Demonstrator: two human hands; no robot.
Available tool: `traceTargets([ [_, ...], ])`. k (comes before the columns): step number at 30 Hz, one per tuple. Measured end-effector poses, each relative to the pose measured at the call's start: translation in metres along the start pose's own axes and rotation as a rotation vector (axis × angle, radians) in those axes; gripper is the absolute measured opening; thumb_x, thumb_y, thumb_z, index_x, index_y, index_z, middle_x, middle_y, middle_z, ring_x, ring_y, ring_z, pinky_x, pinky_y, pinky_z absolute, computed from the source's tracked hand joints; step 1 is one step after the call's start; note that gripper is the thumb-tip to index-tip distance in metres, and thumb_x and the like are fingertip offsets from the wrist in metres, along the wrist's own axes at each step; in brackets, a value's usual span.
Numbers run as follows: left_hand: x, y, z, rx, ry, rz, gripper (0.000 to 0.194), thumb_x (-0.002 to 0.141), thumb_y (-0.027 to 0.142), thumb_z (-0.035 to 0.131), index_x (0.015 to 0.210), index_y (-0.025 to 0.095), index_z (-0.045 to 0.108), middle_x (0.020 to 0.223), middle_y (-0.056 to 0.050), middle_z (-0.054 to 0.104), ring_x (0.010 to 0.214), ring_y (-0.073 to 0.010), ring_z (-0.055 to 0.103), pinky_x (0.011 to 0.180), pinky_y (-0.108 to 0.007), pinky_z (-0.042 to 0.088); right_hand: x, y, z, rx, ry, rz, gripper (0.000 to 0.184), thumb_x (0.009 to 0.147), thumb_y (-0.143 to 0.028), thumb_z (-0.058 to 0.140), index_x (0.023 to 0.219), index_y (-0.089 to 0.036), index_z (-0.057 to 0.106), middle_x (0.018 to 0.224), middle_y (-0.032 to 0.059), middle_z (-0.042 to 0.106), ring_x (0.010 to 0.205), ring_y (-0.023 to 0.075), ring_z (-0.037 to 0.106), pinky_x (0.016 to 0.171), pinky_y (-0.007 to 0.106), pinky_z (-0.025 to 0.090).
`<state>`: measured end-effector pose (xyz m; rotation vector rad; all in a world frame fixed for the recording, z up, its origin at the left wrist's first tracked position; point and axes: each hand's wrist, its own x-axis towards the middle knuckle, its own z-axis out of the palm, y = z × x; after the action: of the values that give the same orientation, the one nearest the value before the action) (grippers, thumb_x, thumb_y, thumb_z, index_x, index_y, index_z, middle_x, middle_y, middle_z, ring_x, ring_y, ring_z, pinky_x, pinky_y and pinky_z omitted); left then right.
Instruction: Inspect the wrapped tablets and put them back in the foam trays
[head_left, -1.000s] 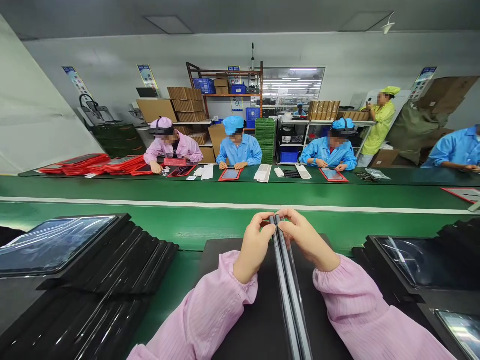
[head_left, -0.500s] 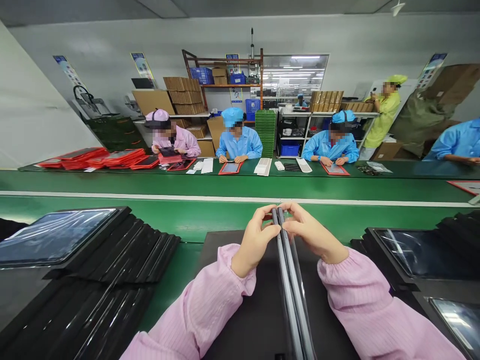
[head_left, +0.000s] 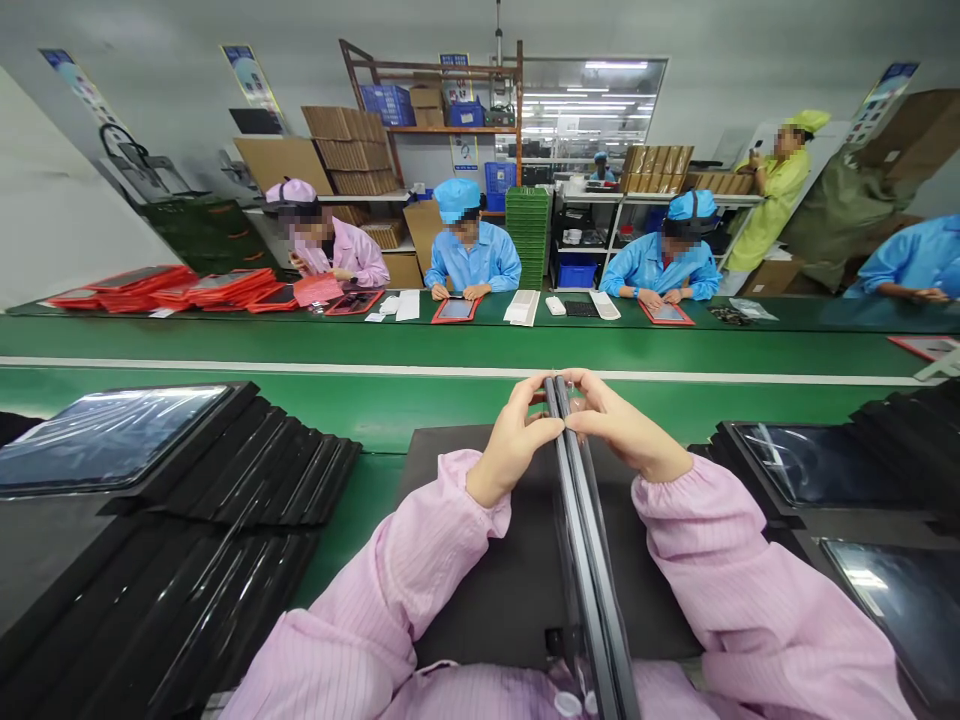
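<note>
In the centre of the frame, two slim grey-edged panels (head_left: 583, 520) stand on edge, side by side, running from the middle of the view down to the bottom edge. The left hand (head_left: 516, 440) is partly closed, its thumb and fingers pinching the far end of the pair from the left. The right hand (head_left: 619, 425) mirrors it from the right, fingers curled over the same end and thumb against the near-facing edge. Clear film seems to hang around the panels, though the reflections make its outline hard to follow.

Beneath them, a black board (head_left: 480, 600) lies on the green counter (head_left: 382, 400). At lower left is a spread of glossy black folders (head_left: 262, 470), with a shiny dark screen (head_left: 112, 435) beside them at the left edge. At right, two more dark screens (head_left: 821, 465) lie among black material, one nearer than the other. Across the upper left, red-edged panels (head_left: 161, 288) are piled before a person in pink (head_left: 352, 250); two people in blue (head_left: 480, 255) sit farther right, each with hands at a red-edged piece.
</note>
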<state>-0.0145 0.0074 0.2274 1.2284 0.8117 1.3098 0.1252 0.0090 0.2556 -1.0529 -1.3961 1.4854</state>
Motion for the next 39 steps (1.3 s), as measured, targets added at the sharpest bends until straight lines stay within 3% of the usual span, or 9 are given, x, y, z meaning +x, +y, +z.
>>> traceTargets([
  [4,0.002,-0.002,0.001,0.040,0.003,0.007,0.052,0.052,0.025,0.061,0.103,0.016,0.059,0.113,-0.010,0.060,0.111,-0.0289,0.051,0.099,-0.041,0.038,-0.002,0.001,-0.001,-0.016,0.022,0.002,0.049,0.052,-0.024,0.065,0.098,-0.020,0.050,0.080,-0.0029,0.057,0.055,0.0089,0.048,0.044,0.020,0.041],
  [10,0.003,-0.005,0.003,0.015,-0.063,-0.026,0.060,0.057,0.031,0.060,0.115,0.016,0.055,0.124,-0.010,0.056,0.118,-0.0295,0.049,0.103,-0.042,0.036,-0.009,0.002,0.001,-0.015,0.079,-0.087,0.048,0.055,-0.023,0.065,0.101,-0.021,0.055,0.108,0.0021,0.057,0.060,0.0079,0.048,0.045,0.020,0.042],
  [16,0.004,-0.005,0.011,0.157,-0.052,0.008,0.065,0.064,0.026,0.054,0.127,0.010,0.048,0.127,-0.014,0.055,0.122,-0.0287,0.048,0.107,-0.042,0.034,-0.014,0.004,0.002,-0.057,0.154,-0.098,0.050,0.060,-0.025,0.059,0.110,-0.019,0.059,0.119,0.0055,0.058,0.073,0.0129,0.056,0.059,0.025,0.049],
  [20,-0.031,-0.030,0.011,0.296,-0.014,0.353,0.055,0.087,0.035,0.040,0.140,0.020,0.036,0.150,-0.010,0.031,0.139,-0.0266,0.026,0.115,-0.042,0.018,-0.048,0.022,0.018,-0.177,0.305,-0.218,0.062,0.069,-0.024,0.061,0.130,-0.022,0.049,0.136,0.0067,0.050,0.107,0.0212,0.056,0.089,0.034,0.049],
  [23,-0.067,-0.058,0.006,0.282,-0.177,0.660,0.057,0.094,0.047,0.025,0.147,0.032,0.014,0.158,0.000,0.006,0.144,-0.0244,0.007,0.117,-0.042,0.010,-0.083,0.056,0.038,-0.188,0.267,-0.434,0.045,0.082,-0.029,0.058,0.126,-0.027,0.055,0.139,0.0035,0.050,0.128,0.0234,0.044,0.106,0.040,0.038],
  [26,-0.086,-0.076,0.003,0.240,-0.295,0.656,0.060,0.093,0.052,0.022,0.147,0.035,0.002,0.158,0.003,-0.006,0.143,-0.0248,-0.004,0.117,-0.045,0.004,-0.100,0.093,0.057,-0.124,0.405,-0.580,0.035,0.094,-0.032,0.042,0.127,-0.032,0.054,0.140,0.0020,0.048,0.131,0.0222,0.041,0.111,0.044,0.033],
  [29,-0.087,-0.072,0.006,0.208,-0.270,0.617,0.058,0.094,0.050,0.024,0.147,0.035,0.007,0.158,0.003,-0.004,0.143,-0.0257,-0.004,0.116,-0.047,0.001,-0.099,0.107,0.064,-0.238,0.553,-0.642,0.037,0.096,-0.030,0.036,0.131,-0.032,0.049,0.148,0.0017,0.037,0.136,0.0234,0.033,0.112,0.049,0.029],
  [33,-0.075,-0.036,0.020,0.097,-0.143,0.556,0.056,0.092,0.048,0.034,0.145,0.033,0.024,0.157,0.001,0.012,0.144,-0.0268,0.008,0.117,-0.046,0.008,-0.083,0.074,0.062,-0.266,0.619,-0.771,0.041,0.095,-0.021,0.034,0.133,-0.035,0.043,0.151,-0.0041,0.030,0.141,0.0185,0.019,0.116,0.049,0.018],
  [39,-0.042,0.025,0.039,-0.078,-0.044,0.342,0.052,0.087,0.054,0.045,0.127,0.023,0.054,0.139,-0.007,0.050,0.133,-0.0260,0.039,0.114,-0.040,0.026,-0.051,-0.009,0.062,0.028,0.516,-0.487,0.035,0.083,-0.022,0.044,0.116,-0.024,0.055,0.128,0.0050,0.057,0.121,0.0215,0.052,0.104,0.040,0.042],
])
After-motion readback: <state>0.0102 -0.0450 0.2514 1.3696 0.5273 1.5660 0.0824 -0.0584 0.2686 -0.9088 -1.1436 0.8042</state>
